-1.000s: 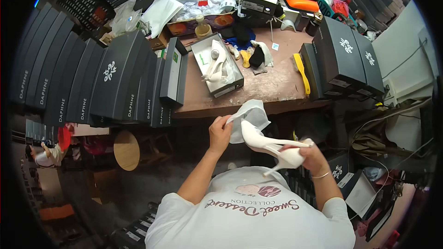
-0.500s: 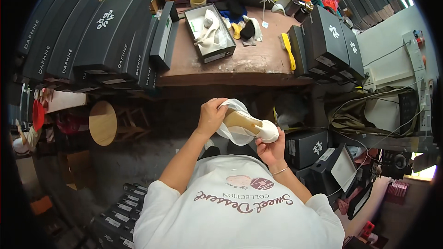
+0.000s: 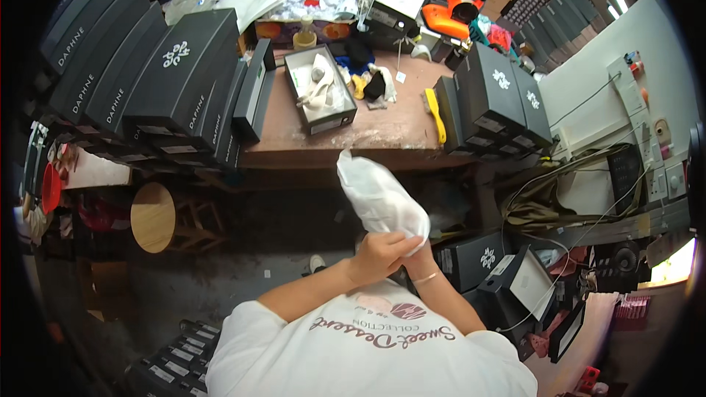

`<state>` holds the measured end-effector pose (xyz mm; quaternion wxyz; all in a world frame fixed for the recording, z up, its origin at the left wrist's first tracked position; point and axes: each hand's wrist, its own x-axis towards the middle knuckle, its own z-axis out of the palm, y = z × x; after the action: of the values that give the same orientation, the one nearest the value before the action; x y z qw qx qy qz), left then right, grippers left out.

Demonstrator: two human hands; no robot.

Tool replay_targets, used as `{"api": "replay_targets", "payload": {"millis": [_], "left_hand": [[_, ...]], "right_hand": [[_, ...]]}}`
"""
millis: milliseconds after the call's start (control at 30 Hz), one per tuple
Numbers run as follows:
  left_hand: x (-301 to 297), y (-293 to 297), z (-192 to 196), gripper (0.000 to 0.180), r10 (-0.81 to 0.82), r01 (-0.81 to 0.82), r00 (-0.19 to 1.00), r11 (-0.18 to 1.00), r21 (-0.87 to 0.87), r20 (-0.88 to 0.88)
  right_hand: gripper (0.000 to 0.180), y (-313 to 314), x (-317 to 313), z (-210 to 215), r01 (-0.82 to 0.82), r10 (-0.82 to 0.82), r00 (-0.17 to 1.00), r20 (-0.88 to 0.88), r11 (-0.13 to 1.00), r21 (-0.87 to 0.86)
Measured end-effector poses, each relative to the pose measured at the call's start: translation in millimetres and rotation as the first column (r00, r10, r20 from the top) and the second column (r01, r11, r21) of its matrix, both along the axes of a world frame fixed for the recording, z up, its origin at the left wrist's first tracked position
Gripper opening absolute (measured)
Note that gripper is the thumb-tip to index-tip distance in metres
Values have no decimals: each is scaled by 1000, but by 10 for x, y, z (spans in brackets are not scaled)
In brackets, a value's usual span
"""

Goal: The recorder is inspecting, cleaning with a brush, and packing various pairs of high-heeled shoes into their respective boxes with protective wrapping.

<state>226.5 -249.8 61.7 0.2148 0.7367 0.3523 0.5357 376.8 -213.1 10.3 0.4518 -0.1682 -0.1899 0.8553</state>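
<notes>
A thin white bag (image 3: 382,195) covers a shoe in front of my chest, its pointed end tilted up toward the table. The shoe inside shows only as a faint bulge. My left hand (image 3: 381,256) is closed on the bag's lower end, fingers pinching it. Partly hidden behind the left hand, my right hand (image 3: 419,259) grips the same lower end. On the table ahead, an open dark shoe box (image 3: 332,119) holds a white shoe (image 3: 318,92) and white paper.
Stacked dark shoe boxes (image 3: 180,73) line the table's left side, with more boxes (image 3: 504,95) at right. A yellow brush (image 3: 434,116) lies beside those. Cloths (image 3: 379,87) lie by the open box. A round wooden stool (image 3: 153,217) stands at left. Cables hang at right.
The white bag, earlier only around part of the shoe, now covers it. My left hand has moved down and right, next to my right hand. The view has shifted.
</notes>
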Motion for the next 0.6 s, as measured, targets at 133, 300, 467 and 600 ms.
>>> {"api": "replay_targets", "payload": {"millis": [133, 300, 467, 600], "left_hand": [[277, -163, 37, 51, -96, 92, 985, 995, 36, 142], [208, -460, -158, 48, -222, 216, 969, 974, -67, -105], [-317, -644, 7, 50, -273, 277, 959, 862, -425, 72], [-652, -486, -295, 71, 536, 535, 444, 484, -693, 718]], "right_hand": [[48, -23, 38, 206, 103, -99, 993, 57, 992, -75], [48, -28, -175, 80, 78, -80, 959, 273, 997, 20], [47, -180, -329, -64, -374, -288, 486, 825, 785, 495], [47, -242, -608, -373, -711, -485, 247, 839, 497, 497]]}}
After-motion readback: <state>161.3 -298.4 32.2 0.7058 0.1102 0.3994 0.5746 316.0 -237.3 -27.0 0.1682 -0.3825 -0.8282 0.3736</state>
